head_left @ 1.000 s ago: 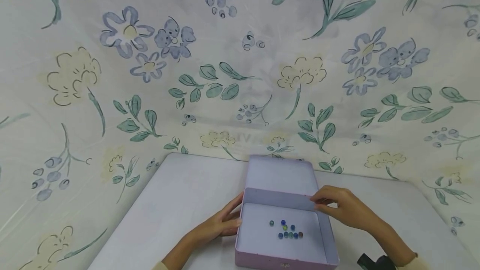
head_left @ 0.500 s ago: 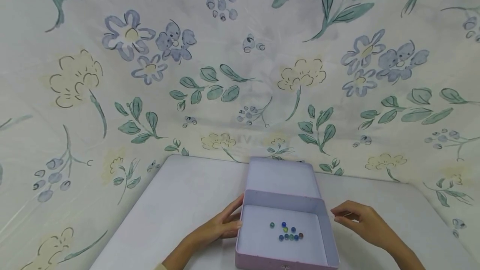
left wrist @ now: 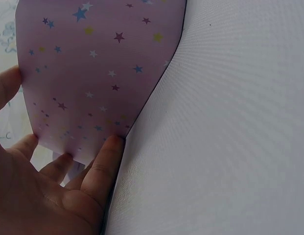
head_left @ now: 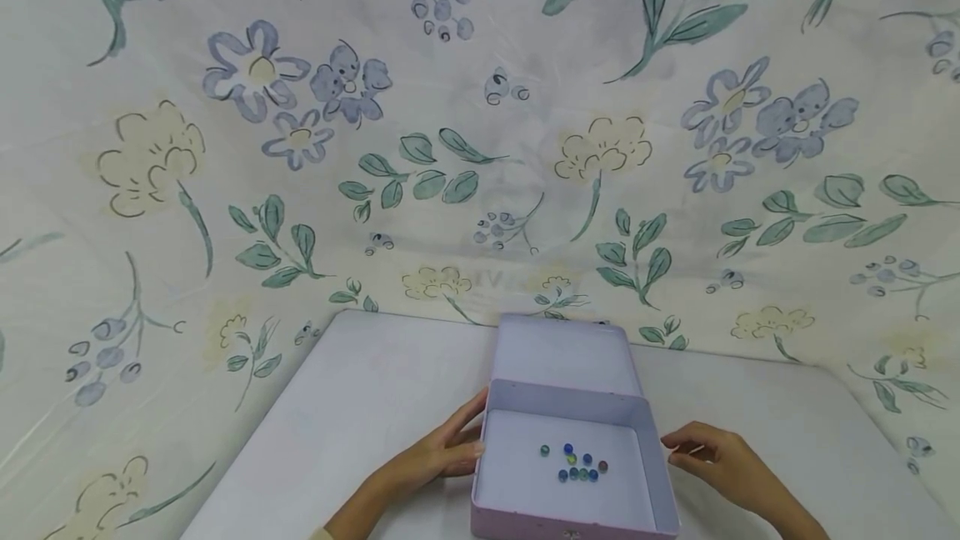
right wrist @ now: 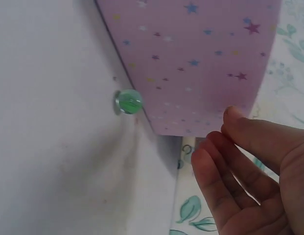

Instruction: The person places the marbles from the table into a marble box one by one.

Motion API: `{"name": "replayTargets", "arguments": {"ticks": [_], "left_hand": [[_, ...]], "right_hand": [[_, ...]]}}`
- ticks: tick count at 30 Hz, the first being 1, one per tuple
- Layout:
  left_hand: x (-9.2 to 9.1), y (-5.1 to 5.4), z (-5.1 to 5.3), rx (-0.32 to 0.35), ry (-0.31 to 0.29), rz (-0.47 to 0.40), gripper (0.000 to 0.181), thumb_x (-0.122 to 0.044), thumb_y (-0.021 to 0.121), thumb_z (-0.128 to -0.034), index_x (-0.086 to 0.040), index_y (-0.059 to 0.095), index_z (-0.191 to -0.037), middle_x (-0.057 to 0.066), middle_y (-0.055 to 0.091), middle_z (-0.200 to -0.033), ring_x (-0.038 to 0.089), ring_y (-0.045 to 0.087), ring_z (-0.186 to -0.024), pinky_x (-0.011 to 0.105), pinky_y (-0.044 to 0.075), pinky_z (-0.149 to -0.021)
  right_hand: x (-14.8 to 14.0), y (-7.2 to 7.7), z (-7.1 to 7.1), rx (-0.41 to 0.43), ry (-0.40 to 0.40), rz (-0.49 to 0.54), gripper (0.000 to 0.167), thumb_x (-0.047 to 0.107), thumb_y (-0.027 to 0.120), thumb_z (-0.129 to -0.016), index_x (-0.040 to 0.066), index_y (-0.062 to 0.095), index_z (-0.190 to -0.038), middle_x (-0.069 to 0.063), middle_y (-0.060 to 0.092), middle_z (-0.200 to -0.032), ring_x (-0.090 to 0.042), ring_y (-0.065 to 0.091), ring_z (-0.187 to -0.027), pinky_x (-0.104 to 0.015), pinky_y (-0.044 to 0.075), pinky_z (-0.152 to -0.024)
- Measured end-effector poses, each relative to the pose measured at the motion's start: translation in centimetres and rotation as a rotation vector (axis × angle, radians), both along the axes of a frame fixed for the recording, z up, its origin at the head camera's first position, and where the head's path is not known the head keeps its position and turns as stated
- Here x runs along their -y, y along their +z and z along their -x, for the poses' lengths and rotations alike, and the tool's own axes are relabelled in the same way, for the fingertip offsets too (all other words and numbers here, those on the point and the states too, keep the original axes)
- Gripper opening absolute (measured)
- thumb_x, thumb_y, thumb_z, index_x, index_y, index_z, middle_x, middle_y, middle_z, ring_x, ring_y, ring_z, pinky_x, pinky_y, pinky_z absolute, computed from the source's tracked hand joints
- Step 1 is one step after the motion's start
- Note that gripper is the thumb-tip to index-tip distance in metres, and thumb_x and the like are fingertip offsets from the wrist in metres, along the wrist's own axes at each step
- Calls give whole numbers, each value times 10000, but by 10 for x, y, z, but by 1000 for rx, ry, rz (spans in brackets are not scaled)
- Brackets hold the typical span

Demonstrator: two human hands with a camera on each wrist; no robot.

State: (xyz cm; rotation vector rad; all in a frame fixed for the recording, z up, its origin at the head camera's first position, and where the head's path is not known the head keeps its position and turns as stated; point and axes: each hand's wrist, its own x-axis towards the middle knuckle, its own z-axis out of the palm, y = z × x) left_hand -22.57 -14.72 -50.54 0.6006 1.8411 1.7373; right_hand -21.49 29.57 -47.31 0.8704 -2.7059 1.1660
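A pink tin box [head_left: 510, 521] with its lid [head_left: 566, 352] laid back stands on the white table, its inside pale lilac. Several small glass marbles [head_left: 583, 474] lie loose on its floor, blue, green, yellowish and reddish-brown. Against the box's left wall [left wrist: 103, 73] my left hand [head_left: 442, 450] rests with extended fingers touching it. My right hand [head_left: 716, 461] is close beside the right wall [right wrist: 191, 58], fingers loosely bent, nothing visible between them. In the right wrist view a green marble [right wrist: 129, 102] lies on the table outside the box, next to that wall.
The white table [head_left: 382, 382] reaches back to a floral-patterned sheet [head_left: 480, 132] that hangs behind and at both sides. The open lid extends from the box's back edge towards that sheet. Stars decorate the box's outer walls.
My right hand has drawn back from the box's rear right corner, then lowered beside its right wall. The reddish-brown marble has shifted slightly. My left hand keeps its place.
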Motion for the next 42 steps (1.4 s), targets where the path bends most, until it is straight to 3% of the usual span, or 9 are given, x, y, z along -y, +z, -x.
{"name": "replayTargets", "arguments": {"ticks": [12,23,28,38,42], "left_hand": [[1,-1,0,-5,-2,-8,702,-258,471,-1054,-354,56,-1613,71,-54,-1702,498,66,-1522,594,426,-1092],[0,-3,1,0,-5,-16,697,-246,467,-1056,-371,61,-1610,74,-63,-1701,500,54,-1522,585,426,-1096],[0,-1,0,-1,0,-5,696,-261,468,-1055,-370,62,-1610,69,-55,-1702,493,64,-1524,583,427,-1097],[-1,0,1,7,5,-1,702,-272,475,-1049,-378,64,-1608,63,-61,-1702,499,57,-1523,588,425,-1097],[0,0,1,5,4,0,701,-270,468,-1050,-382,59,-1607,72,-68,-1700,505,53,-1521,595,419,-1099]], "right_hand": [[1,-26,3,88,64,16,146,15,712,-876,31,714,-1021,-45,723,-965,74,619,-883,-226,587,-696],[2,-42,0,39,99,18,129,-41,714,-854,14,721,-970,-67,706,-917,89,615,-881,-217,590,-682],[1,-45,-1,-40,108,1,135,-35,733,-840,59,745,-936,4,706,-892,89,605,-872,-199,572,-688],[-7,-53,-3,-132,216,-24,157,-64,750,-795,73,793,-858,38,638,-881,48,563,-833,-191,510,-634],[-7,-53,-6,-89,228,10,166,-69,731,-812,69,792,-882,39,639,-888,90,529,-852,-183,515,-643]]}}
